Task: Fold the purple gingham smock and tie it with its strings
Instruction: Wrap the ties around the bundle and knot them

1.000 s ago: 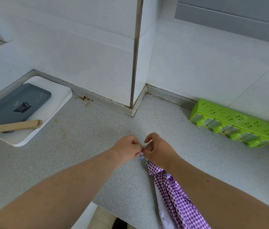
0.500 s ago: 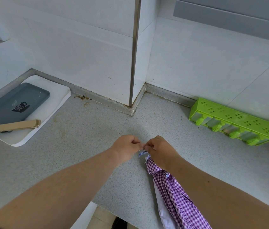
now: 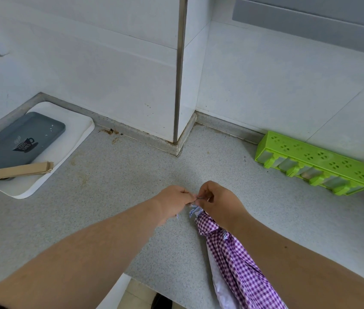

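Observation:
The purple gingham smock [image 3: 237,259] lies bunched into a long narrow roll on the speckled grey counter [image 3: 114,197], running from the middle toward the bottom right, partly under my right forearm. Its thin blue-and-white strings [image 3: 194,211] stick out at the far end. My left hand [image 3: 174,199] and my right hand [image 3: 219,201] meet just above that end, fingers curled, each pinching a string between fingertips. The strings' knot area is mostly hidden by the fingers.
A white tray [image 3: 74,130] at the left holds a grey plate [image 3: 20,141] and a folded brown paper [image 3: 18,170]. A green plastic popsicle mould [image 3: 310,161] lies against the right wall. A wall corner with a metal strip [image 3: 180,74] juts out behind. The counter's front edge is near my elbows.
Both hands stay together at the smock's far end, working the strings with small finger motions. A short string end now hangs below the left hand.

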{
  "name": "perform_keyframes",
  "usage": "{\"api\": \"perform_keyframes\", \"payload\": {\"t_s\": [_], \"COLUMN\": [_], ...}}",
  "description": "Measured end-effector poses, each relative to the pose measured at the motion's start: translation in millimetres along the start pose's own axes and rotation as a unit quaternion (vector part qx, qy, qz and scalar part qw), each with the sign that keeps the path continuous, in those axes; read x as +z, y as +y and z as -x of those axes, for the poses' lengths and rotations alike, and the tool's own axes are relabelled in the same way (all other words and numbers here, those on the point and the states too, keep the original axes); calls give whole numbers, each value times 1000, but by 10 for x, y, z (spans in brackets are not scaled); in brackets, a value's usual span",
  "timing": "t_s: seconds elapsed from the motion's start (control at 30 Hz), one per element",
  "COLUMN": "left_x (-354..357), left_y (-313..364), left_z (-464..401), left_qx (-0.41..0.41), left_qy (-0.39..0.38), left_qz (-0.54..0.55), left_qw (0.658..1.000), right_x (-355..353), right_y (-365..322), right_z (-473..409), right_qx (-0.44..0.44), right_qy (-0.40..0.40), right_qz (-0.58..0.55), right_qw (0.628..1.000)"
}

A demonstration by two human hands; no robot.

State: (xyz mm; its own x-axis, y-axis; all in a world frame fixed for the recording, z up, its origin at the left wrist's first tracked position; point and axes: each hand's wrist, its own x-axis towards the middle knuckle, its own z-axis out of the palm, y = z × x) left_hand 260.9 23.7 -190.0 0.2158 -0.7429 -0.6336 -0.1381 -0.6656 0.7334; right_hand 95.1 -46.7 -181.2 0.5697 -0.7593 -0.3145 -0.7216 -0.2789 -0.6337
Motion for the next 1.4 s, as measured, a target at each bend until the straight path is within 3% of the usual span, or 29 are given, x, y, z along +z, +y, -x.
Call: {"api": "perform_keyframes", "payload": {"t_s": [0.3, 0.63, 0.93, 1.2, 1.4], "left_x": [73, 30, 30, 61, 27], "left_y": [-8, 20, 5, 27, 67], "left_z": [-68, -103, -104, -65, -70], "left_qx": [-8, 65, 132, 141, 97], "left_qy": [16, 87, 150, 176, 153], "left_qz": [22, -135, -269, -273, -203], "left_qw": [1000, 985, 942, 935, 962], "right_x": [0, -46, -75, -86, -76], "right_y": [-18, 24, 50, 58, 99], "right_z": [48, 102, 190, 215, 233], "right_qx": [-50, 2, 5, 10, 32], "right_qy": [1, -68, -92, -105, -95], "right_qz": [51, 66, 86, 76, 41], "right_qw": [997, 996, 992, 992, 994]}}
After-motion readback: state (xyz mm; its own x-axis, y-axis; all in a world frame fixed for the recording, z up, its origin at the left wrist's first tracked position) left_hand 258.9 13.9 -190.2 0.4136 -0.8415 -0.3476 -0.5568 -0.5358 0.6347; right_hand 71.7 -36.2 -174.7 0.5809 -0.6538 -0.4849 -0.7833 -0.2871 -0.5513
